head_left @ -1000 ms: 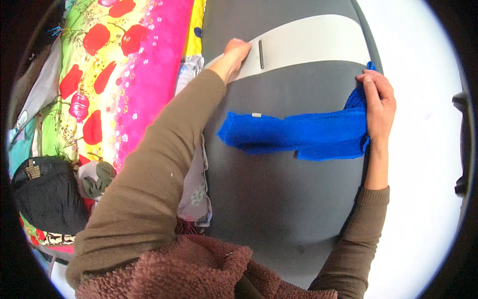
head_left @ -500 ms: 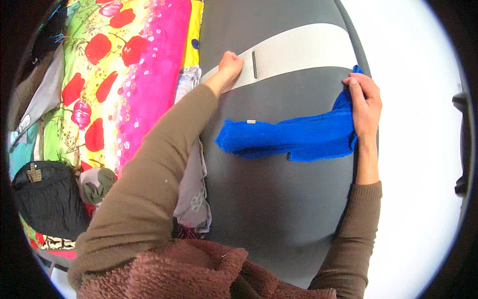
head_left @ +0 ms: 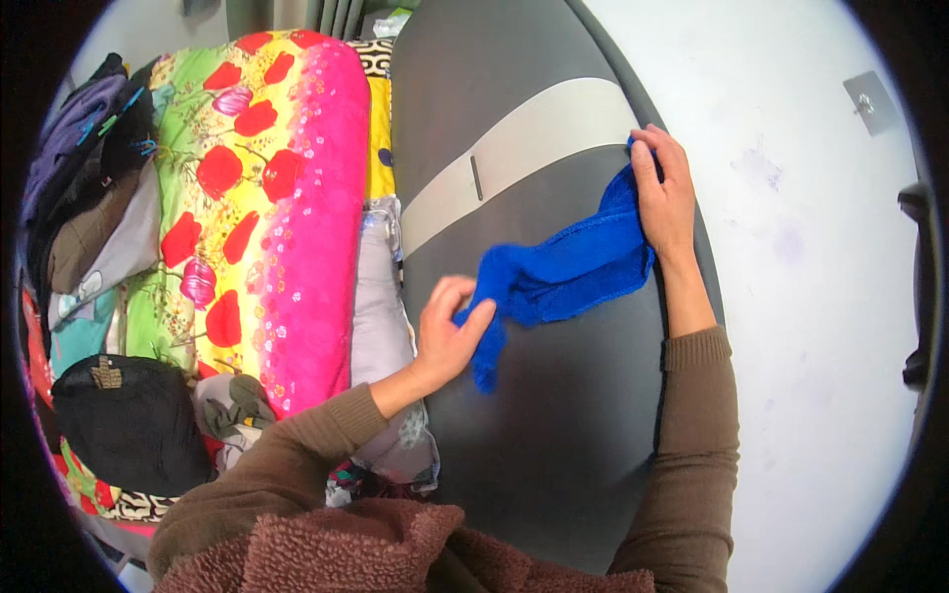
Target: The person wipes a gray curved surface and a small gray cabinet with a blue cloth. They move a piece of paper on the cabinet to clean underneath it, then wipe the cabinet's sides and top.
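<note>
With left hand (head_left: 452, 334) and right hand (head_left: 670, 206), we grasp a blue cloth (head_left: 573, 277), partly spread, not yet flat, over grey upholstery (head_left: 554, 425).

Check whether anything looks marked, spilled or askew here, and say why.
Faint purplish smudges mark the white surface at right, odd because the area around them is plainer. The blue cloth is bent unevenly, but the left hand grips it. I see no spill.
</note>
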Tool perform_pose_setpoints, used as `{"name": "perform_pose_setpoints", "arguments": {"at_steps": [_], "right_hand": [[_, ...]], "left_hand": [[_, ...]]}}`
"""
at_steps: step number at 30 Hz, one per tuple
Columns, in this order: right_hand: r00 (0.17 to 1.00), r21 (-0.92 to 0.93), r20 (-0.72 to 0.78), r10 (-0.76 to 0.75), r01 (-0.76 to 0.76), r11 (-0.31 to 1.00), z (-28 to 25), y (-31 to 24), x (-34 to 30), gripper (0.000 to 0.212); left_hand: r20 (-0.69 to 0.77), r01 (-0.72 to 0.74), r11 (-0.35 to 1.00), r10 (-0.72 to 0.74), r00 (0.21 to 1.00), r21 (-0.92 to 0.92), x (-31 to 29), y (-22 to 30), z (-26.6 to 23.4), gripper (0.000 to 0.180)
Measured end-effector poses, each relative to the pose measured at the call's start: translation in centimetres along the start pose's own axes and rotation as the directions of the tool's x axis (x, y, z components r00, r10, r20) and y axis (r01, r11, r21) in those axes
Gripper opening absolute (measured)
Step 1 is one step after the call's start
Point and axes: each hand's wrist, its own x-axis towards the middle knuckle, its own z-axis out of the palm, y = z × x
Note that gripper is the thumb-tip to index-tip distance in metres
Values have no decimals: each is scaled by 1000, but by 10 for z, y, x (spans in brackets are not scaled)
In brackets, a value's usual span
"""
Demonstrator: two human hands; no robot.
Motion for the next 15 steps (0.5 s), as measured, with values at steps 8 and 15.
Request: {"name": "perform_pose_setpoints", "arguments": {"at_steps": [8,15], "right_hand": [[855,826,25,517,-309,471,-14,20,3,77],[830,834,-84,551,-244,494,-6,30,3,66]], "left_hand": [[410,-425,839,275,870,340,90,88,93,123],[340,-482,646,341,876,593,244,104,157,58]]}}
